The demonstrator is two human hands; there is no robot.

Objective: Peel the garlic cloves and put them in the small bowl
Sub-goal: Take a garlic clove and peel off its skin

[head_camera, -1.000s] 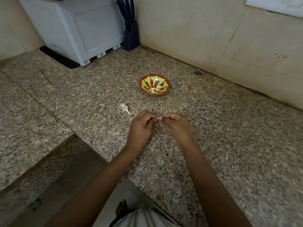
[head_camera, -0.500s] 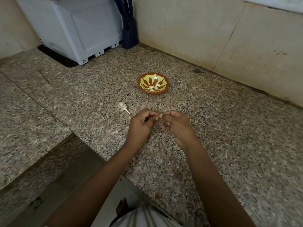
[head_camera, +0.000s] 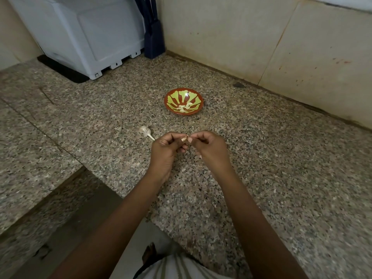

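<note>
My left hand [head_camera: 167,150] and my right hand [head_camera: 209,148] meet fingertip to fingertip above the granite counter, both pinching a small garlic clove [head_camera: 184,139] that my fingers mostly hide. Beyond them stands the small red bowl [head_camera: 171,97] with a yellow-green pattern, and several pale peeled cloves [head_camera: 184,108] lie in its bottom. A whitish garlic remnant with a stalk [head_camera: 146,131] lies on the counter just left of my left hand.
A white appliance [head_camera: 84,33] on a black mat stands at the back left, with a dark knife block [head_camera: 154,39] beside it in the corner. Tiled walls bound the counter [head_camera: 261,178] behind and to the right. The counter's front edge steps down at lower left.
Both hands stay together on the clove, fingers shifting slightly. The view has tilted a little, so the bowl sits marginally higher in the frame.
</note>
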